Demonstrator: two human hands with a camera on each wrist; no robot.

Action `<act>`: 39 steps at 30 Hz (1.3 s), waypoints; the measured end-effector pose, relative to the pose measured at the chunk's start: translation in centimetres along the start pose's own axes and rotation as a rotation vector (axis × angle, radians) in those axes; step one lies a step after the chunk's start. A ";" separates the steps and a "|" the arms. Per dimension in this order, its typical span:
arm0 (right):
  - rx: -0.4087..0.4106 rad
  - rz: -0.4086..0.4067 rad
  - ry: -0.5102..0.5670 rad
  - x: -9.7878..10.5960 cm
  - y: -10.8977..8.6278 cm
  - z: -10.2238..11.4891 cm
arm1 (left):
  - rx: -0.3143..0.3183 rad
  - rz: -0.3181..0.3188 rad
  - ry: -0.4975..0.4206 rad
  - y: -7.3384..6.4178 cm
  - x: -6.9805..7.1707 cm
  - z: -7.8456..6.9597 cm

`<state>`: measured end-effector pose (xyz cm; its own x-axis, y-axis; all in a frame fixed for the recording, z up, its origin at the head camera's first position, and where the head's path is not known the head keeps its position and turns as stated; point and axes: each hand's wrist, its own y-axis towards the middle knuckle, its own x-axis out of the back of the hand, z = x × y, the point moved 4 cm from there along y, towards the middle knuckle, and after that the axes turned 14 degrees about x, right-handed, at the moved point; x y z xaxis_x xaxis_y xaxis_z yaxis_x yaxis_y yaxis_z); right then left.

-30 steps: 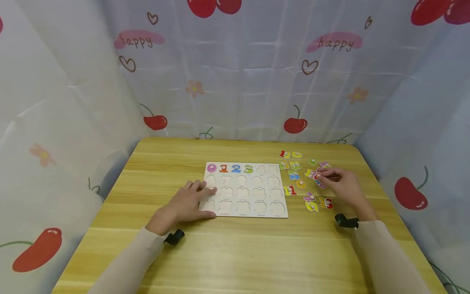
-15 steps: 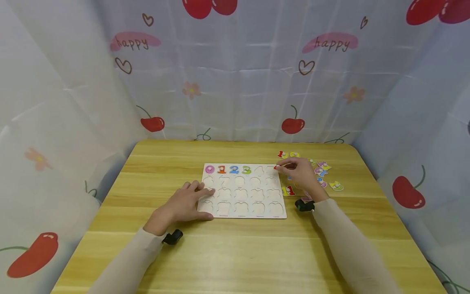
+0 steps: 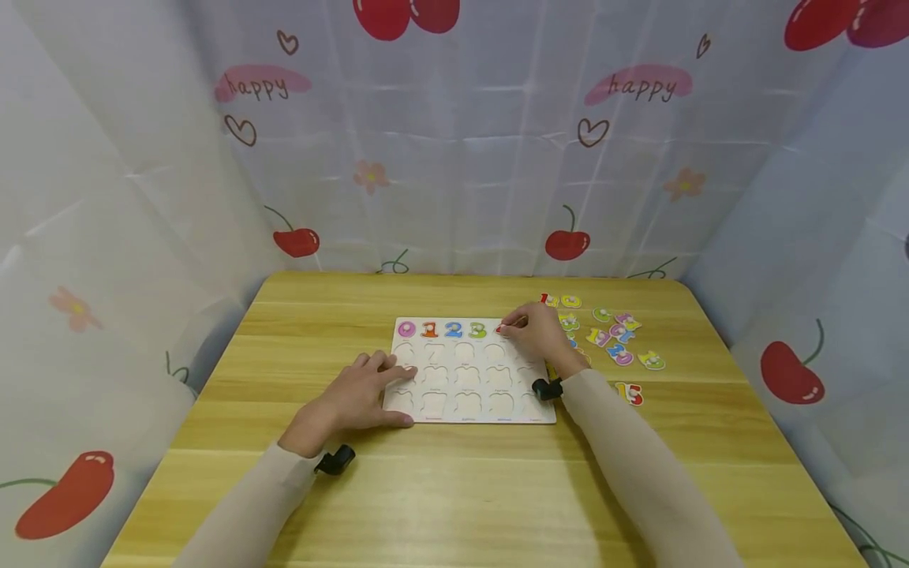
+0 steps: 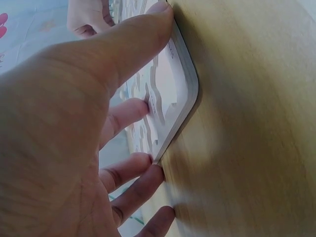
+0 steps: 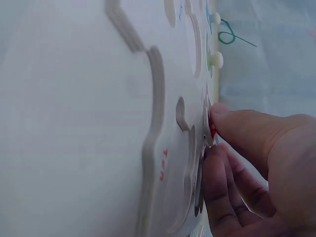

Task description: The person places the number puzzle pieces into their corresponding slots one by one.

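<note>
A white wooden number puzzle board (image 3: 449, 347) lies on the table, with a purple 0 (image 3: 406, 329), orange 1 (image 3: 429, 330), blue 2 (image 3: 453, 330) and green 3 (image 3: 477, 330) in its top row. My right hand (image 3: 541, 333) pinches a red number piece (image 5: 213, 129) between thumb and fingers, over the fourth recess of that row. Most of the red piece is hidden by the fingers. At the board's left side rests my left hand (image 3: 355, 394), its fingers spread on the edge and its thumb (image 4: 148, 29) on the near corner.
Loose number pieces lie right of the board, among them a 15 (image 3: 630, 394), a blue 20 (image 3: 620, 354) and a yellow 0 (image 3: 571, 301). The right forearm passes over the board's right edge. A printed curtain (image 3: 454, 181) encloses the table (image 3: 454, 497) behind and at both sides.
My right hand has carried the red number piece left from the loose pieces to the board's top row. The left hand stays on the board's left side.
</note>
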<state>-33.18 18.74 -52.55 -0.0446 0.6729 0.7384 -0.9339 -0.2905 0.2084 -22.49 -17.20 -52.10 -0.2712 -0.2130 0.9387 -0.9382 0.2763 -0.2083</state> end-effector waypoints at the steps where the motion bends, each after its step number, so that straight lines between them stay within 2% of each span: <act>1: 0.005 0.003 -0.011 -0.1 0.0 0.0 | -0.002 -0.001 0.001 0.0 0.0 0.0; 8: 0.063 0.012 -0.055 -0.1 0.0 0.7 | -0.006 -0.009 0.004 0.0 0.0 -0.1; 14: 0.071 0.055 -0.091 -0.2 0.2 0.9 | -0.002 -0.005 0.006 -0.1 -0.2 0.0; 18: 0.057 0.081 -0.090 -0.2 0.4 0.7 | -0.001 -0.005 0.009 -0.1 0.0 -0.1; 29: 0.105 0.093 -0.066 0.2 0.1 -0.3 | 0.001 -0.003 0.013 -0.1 -0.1 0.0; 34: 0.106 0.079 -0.058 1.2 -0.6 -0.5 | 0.001 -0.006 0.014 -0.1 -0.2 0.1; 39: 0.138 0.055 -0.068 3.5 -1.5 -0.9 | -0.006 -0.012 0.010 0.0 -0.1 0.1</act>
<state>-32.25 22.11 -50.84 -0.0655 0.6073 0.7918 -0.8729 -0.4194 0.2494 -22.52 -17.27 -52.26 -0.2580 -0.2067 0.9438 -0.9401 0.2792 -0.1958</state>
